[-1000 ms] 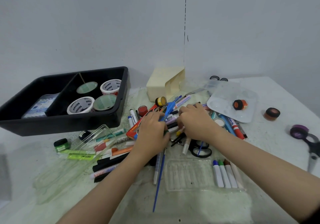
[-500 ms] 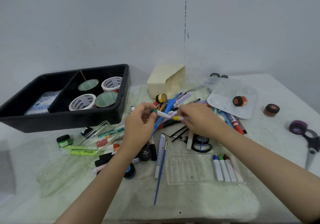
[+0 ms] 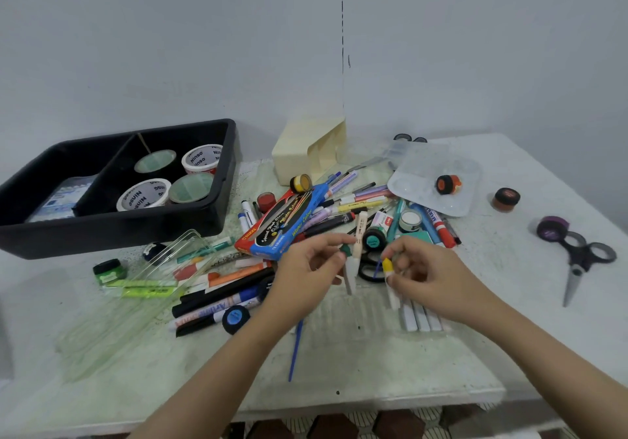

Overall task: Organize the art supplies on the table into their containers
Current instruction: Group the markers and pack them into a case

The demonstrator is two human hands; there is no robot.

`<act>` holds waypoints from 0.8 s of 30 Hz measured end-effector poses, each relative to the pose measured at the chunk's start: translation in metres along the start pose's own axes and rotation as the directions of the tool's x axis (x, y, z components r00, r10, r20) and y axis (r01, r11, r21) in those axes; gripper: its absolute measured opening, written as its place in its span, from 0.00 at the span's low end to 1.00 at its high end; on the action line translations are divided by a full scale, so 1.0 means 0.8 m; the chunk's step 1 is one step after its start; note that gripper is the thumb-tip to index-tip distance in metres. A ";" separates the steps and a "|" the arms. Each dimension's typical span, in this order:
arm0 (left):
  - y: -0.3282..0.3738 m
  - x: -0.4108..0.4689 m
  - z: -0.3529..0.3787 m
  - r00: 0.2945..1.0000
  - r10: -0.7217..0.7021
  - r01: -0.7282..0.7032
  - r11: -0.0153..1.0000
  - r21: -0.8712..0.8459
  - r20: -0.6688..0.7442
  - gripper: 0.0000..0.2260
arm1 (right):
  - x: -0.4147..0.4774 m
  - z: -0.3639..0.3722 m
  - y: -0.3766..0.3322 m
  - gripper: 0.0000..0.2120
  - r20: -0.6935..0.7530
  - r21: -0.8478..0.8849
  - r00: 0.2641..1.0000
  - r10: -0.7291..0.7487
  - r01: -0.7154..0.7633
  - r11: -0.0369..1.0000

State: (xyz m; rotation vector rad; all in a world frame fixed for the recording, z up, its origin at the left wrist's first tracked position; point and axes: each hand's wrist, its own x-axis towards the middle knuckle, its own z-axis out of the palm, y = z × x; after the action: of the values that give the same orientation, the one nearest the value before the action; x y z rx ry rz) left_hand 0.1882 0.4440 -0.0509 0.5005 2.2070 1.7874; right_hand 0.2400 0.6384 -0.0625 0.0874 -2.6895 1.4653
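Tray of black plastic (image 3: 217,216), divided in 2, sits far left holding 4 tape rolls (image 3: 142,194). At centre, the left hand (image 3: 306,277) pinches a green-capped white marker (image 3: 346,251). The right hand (image 3: 430,277) pinches a yellow-capped white marker (image 3: 387,266). The hands are near each other but apart, above a clear slotted marker case (image 3: 356,314). Marker sorting seems in hand; next, each marker likely needs a free slot.

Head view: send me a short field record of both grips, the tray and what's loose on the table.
left-hand grip: pinches green-capped marker
right-hand grip: holds yellow-capped marker
black tray: four tape rolls in right compartment
clear case: a few markers at its right end, partly hidden by the right hand
loose pile: pens, markers, blue watercolour box
scissors: far right, apart from pile
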 end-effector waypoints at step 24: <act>-0.038 -0.002 0.046 0.986 -0.164 0.159 0.983 0.092 0.042 0.12 | -0.025 0.000 0.015 0.24 0.183 -0.556 0.981 -0.063 0.156 0.816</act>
State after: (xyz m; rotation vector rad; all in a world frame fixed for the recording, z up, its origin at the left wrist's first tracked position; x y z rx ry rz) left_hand 0.2016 0.4702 -0.0885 0.3669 2.2311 1.5856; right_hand 0.2588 0.6452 -0.0743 0.3246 -3.0604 0.5901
